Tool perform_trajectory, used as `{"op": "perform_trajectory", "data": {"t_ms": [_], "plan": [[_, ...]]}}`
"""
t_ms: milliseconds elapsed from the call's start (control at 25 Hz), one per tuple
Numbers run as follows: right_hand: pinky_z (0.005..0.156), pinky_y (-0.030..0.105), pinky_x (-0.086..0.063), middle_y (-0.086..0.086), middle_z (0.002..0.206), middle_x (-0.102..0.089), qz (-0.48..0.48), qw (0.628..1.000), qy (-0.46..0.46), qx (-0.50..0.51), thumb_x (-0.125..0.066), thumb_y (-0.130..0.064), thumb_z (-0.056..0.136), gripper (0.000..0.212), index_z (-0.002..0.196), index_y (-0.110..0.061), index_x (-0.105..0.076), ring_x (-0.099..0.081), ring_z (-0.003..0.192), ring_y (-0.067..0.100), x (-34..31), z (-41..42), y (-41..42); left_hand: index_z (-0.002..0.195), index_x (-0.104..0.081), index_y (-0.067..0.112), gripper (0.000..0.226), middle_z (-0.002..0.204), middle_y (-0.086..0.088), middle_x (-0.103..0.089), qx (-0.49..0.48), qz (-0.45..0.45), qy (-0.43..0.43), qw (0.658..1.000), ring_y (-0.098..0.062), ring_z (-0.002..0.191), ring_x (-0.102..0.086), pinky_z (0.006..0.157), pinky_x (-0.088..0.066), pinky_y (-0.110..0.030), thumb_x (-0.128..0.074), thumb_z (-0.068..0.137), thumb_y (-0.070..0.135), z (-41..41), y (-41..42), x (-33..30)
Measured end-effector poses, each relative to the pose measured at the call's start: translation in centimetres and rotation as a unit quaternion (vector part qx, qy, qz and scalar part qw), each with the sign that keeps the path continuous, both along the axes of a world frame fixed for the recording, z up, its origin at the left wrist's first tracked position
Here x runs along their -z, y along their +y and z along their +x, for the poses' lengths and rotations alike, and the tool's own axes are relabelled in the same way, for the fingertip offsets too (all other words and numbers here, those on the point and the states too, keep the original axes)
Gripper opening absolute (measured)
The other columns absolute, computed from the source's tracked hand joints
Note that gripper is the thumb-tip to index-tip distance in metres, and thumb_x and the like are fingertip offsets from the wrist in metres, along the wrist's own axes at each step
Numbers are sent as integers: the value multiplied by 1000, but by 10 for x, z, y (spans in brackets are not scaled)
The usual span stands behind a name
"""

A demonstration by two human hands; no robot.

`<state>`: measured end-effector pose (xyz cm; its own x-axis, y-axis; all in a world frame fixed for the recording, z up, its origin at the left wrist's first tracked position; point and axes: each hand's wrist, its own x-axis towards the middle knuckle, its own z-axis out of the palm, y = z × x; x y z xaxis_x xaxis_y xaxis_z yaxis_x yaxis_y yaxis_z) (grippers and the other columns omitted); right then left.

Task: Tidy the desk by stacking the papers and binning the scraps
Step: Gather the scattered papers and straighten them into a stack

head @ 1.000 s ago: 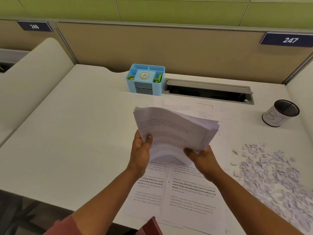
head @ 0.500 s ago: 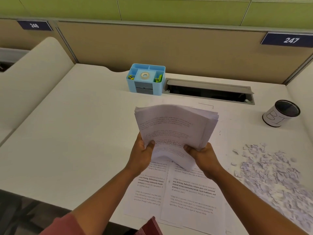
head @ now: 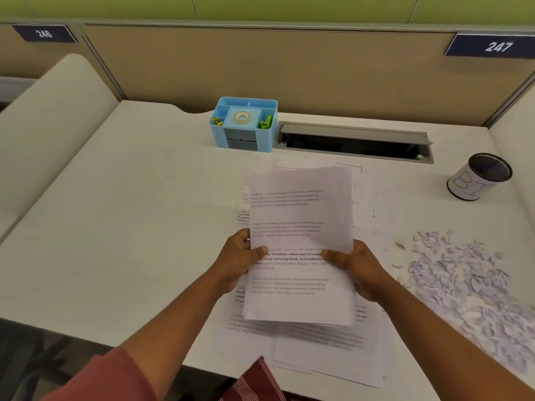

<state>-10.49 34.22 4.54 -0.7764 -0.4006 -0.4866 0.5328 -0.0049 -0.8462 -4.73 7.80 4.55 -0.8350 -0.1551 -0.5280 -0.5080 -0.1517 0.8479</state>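
Note:
I hold a stack of printed papers [head: 301,221] over the middle of the white desk [head: 130,212]. My left hand [head: 238,260] grips its left edge with the thumb on top. My right hand [head: 359,270] grips its right edge the same way. The stack lies almost flat, just above more loose printed sheets [head: 327,351] spread on the desk near the front edge. A wide heap of small white paper scraps [head: 463,285] covers the desk to the right. A small cylindrical bin [head: 477,178] with a black mesh inside stands at the far right.
A blue desk organiser [head: 244,124] with tape and clips stands at the back centre, next to an open grey cable tray [head: 353,141]. Beige partition walls close off the back. A cream divider [head: 49,125] rises on the left.
The stack, held upright and fanned before, has tipped down to lie nearly flat, and its sheets have squared up. Both hands kept their grip on its edges.

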Motion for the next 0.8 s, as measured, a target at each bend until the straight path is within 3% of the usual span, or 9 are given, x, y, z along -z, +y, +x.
{"op": "perform_trajectory", "data": {"t_ms": [160, 400, 520, 640, 800], "plan": [[82, 51, -61, 17, 107, -76, 34, 997, -24, 59, -72, -3, 88, 36, 123, -4, -64, -74, 95, 38, 16, 0, 22, 113, -61, 16, 28, 104, -8, -67, -31, -116, -71, 990, -18, 89, -66, 74, -55, -31, -76, 90, 13, 5, 0, 17], [67, 44, -64, 15, 100, -77, 19, 990, -46, 134, -68, 3, 87, 25, 110, -8, -68, -76, 83, 33, 17, -14, 37, 138, -50, 23, 53, 139, -2, -44, -14, -350, -100, 931, -27, 133, -41, 99, -44, -38, -73, 91, 32, 0, -5, 25], [66, 43, -63, 16, 103, -77, 14, 988, -50, 147, -68, 3, 87, 29, 115, -7, -68, -75, 87, 35, 22, -24, 33, 150, -39, 20, 69, 149, -5, -36, 5, -376, -125, 918, -30, 138, -33, 105, -39, -44, -71, 91, 37, -11, -4, 21], [67, 44, -63, 17, 105, -76, 10, 985, -53, 162, -68, 4, 87, 33, 118, -5, -67, -75, 89, 36, 28, -40, 30, 149, -41, 20, 69, 150, -6, -36, 19, -413, -129, 902, -30, 138, -34, 109, -39, -47, -71, 90, 40, -27, -5, 22], [66, 44, -63, 15, 105, -77, -3, 983, -58, 176, -67, 4, 87, 32, 117, -7, -67, -75, 88, 34, 30, -53, 26, 143, -47, 15, 55, 138, -4, -47, 62, -377, -69, 922, -24, 131, -45, 104, -42, -35, -69, 94, 27, -49, 2, 21]]}}
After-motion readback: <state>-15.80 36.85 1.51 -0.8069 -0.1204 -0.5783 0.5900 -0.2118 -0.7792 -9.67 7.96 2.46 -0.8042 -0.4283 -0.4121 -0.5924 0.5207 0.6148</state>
